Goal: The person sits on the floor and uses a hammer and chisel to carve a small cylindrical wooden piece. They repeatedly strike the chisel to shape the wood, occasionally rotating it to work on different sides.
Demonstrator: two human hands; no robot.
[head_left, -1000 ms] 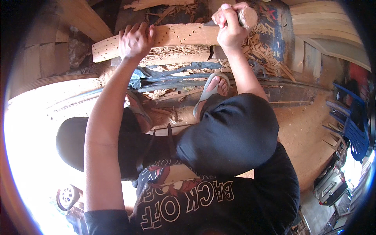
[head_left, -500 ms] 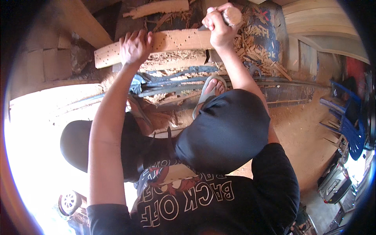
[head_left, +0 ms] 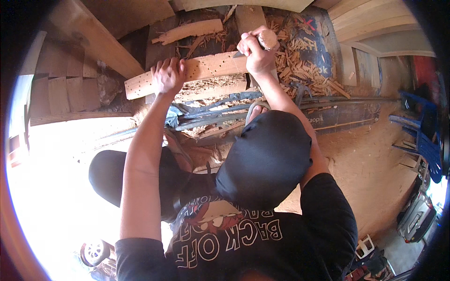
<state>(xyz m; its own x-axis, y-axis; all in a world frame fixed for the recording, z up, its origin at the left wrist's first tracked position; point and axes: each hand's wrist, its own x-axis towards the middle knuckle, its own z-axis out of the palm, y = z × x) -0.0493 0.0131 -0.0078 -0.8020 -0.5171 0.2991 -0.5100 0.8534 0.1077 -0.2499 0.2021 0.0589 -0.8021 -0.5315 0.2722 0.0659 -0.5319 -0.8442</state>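
My left hand [head_left: 168,77] lies over the wooden board [head_left: 215,65], near its left end. The fingers are close together, bent over the far edge and clamped on the wood; their tips I cannot see. My right hand [head_left: 255,51] is closed in a fist around a tool with a thick round handle [head_left: 267,40], whose pale end faces up to me. A dark blade [head_left: 238,55] comes out at the left side of this fist, at the far edge of the board, toward the right end. If the blade touches the wood, I cannot tell.

The board is in front of me, slightly tilted, its left end nearer to me than its right end. Many small dark holes are spread over its face. Along its near edge lies a second piece of wood [head_left: 213,89] with a rough face. Beyond the far edge there is a loose strip of wood [head_left: 190,32]. To the right of the board, wood chips [head_left: 291,63] make a heap, partly over a dark blue sheet [head_left: 321,49]. Dark pipes [head_left: 211,121] pass between the board and my knees [head_left: 267,159].
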